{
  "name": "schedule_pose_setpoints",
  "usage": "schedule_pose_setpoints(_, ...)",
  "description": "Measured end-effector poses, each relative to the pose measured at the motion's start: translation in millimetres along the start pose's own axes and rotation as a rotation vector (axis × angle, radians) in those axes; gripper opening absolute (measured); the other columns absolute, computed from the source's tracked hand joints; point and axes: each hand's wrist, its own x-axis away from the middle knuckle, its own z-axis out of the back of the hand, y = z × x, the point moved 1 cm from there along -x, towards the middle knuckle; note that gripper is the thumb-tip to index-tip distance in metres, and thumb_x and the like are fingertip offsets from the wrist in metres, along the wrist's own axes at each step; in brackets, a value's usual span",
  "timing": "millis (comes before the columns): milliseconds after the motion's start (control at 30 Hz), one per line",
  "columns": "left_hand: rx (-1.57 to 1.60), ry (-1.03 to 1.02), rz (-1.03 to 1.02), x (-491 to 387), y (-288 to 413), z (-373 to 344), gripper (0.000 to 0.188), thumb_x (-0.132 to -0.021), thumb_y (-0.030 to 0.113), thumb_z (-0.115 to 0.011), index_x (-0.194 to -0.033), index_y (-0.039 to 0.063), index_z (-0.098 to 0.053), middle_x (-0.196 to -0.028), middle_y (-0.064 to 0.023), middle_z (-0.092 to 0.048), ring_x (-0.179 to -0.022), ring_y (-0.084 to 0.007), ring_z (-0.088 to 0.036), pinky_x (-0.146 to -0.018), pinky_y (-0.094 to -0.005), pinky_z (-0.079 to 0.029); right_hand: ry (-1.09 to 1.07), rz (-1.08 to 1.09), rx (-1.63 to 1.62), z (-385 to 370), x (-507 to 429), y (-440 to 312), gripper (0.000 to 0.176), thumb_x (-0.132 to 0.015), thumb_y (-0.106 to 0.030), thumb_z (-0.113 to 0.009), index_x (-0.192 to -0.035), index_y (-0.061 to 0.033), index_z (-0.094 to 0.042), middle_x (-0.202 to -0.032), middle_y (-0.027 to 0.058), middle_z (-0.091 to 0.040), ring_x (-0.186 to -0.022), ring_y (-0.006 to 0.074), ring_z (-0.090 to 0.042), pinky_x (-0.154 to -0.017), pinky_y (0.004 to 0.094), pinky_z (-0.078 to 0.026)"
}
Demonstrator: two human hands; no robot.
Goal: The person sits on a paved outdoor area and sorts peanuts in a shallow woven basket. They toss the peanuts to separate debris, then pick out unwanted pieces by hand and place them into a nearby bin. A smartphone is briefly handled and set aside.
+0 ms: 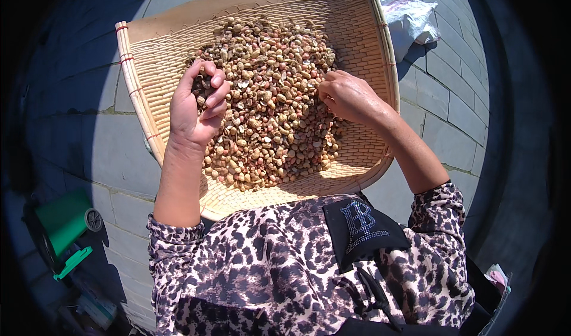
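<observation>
A wide woven wicker winnowing basket (160,81) lies in front of me, its rim bound with bundled canes. Spread over it is a heap of peanuts (267,113), some in their shells and some as bare reddish or pale kernels. On the left of the heap, my left hand (196,106) is raised with curled fingers, cupping several dark peanuts (203,86). My right hand (350,96) is at the heap's right edge, fingers bent down towards the nuts. Its fingertips are partly hidden, so whether they pinch a nut is unclear.
Grey stone paving (125,153) surrounds the basket. A white plastic sack (406,21) stands beyond its right rim. At lower left is a green wheeled bin (64,220). A wire-edged holder with pink and white items (497,276) is at lower right.
</observation>
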Motion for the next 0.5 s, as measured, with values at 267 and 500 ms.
schedule_pose_setpoints(267, 0.021, 0.03, -0.031, 3.4, -0.1, 3.5, 0.021, -0.103, 0.022, -0.042, -0.091, 0.005, -0.047, -0.078, -0.004, -0.044, -0.052, -0.0082, -0.039, -0.035, -0.0171, -0.031, 0.089, 0.12, -0.036, -17.5, -4.8, -11.8, 0.017, -0.078, -0.012, -0.07, -0.092, -0.004, -0.064, -0.1, 0.0102, -0.058, -0.101, 0.028, -0.058, -0.085, 0.04, -0.053)
schedule_pose_setpoints(500, 0.035, -0.089, -0.315, 48.5, 68.7, 12.0, 0.027, -0.103, 0.027, -0.042, -0.09, 0.005, -0.051, -0.079, -0.005, -0.046, -0.055, -0.0092, -0.037, -0.036, -0.0186, -0.029, 0.123, 0.106, -0.073, -23.1, -4.3, -22.7, 0.025, -0.078, -0.012, -0.073, -0.099, -0.005, -0.062, -0.1, 0.0103, -0.06, -0.104, 0.0286, -0.058, -0.085, 0.0398, -0.053)
